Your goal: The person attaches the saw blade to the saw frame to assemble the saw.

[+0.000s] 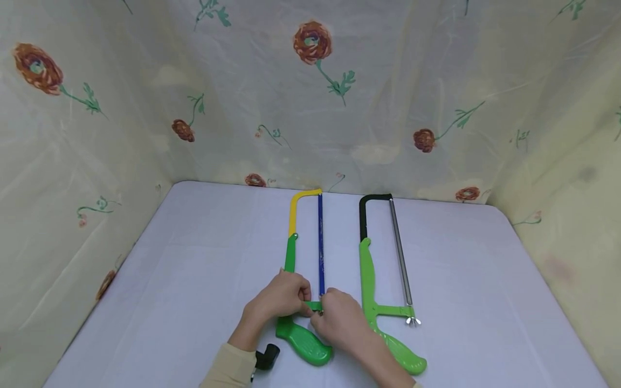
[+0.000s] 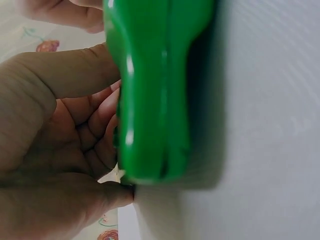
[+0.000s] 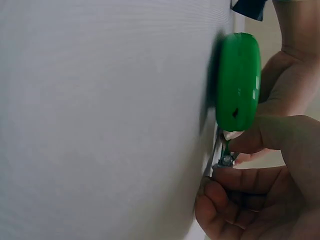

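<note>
A hacksaw point(image 1: 304, 345) with a yellow and green frame, blue blade point(image 1: 321, 242) and green handle lies flat on the white-covered table. My left hand point(image 1: 286, 293) grips its frame by the short green crossbar, fingers curled. At the near end of the blade, my right hand point(image 1: 342, 320) pinches the small metal wing nut point(image 3: 227, 161) between thumb and fingers; the right wrist view shows it partly covered. The green handle point(image 2: 150, 90) hides some left fingertips in the left wrist view.
Just right of my right hand lies a second hacksaw point(image 1: 367, 269), with black and light green frame, grey blade and wing nut. A black object point(image 1: 268, 357) sits by the left sleeve. Flowered cloth point(image 1: 378, 108) hangs behind the table.
</note>
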Available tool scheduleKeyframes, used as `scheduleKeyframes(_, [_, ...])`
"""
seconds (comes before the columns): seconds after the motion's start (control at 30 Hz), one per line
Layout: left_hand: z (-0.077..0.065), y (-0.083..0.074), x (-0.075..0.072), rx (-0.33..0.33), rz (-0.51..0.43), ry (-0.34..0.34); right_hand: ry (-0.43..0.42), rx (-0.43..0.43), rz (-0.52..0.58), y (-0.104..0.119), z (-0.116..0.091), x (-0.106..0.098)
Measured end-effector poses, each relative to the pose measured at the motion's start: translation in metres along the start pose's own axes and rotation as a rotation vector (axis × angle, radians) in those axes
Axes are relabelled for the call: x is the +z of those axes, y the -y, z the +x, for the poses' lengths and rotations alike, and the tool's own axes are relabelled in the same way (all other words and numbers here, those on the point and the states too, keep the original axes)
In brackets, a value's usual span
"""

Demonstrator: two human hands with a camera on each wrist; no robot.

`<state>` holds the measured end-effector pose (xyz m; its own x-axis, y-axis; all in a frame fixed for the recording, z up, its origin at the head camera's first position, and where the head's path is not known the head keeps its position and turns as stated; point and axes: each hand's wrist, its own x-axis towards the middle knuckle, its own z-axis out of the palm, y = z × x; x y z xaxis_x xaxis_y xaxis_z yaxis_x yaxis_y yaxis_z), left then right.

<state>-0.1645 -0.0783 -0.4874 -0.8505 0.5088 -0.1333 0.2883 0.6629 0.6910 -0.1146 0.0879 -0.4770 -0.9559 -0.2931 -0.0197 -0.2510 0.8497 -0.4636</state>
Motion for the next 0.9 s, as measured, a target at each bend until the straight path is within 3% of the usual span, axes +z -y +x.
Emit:
scheduleKeyframes(0.37, [0.0003,-0.0021,0.0015,0.008,0.040,-0.017,0.031,0.171,0.119,-0.0008,0.0013,-0.0018])
scheduleKeyframes(0.73, [0.0018,-0.0013,0.0009,0.007,0.030,-0.021,0.040,0.164,0.142,-0.0024,0.0004,-0.0065])
scheduleKeyframes(0.9, [0.0020,-0.0003,0.0011,0.009,0.033,-0.026,0.082,0.155,0.154,-0.0035,0.0003,-0.0089])
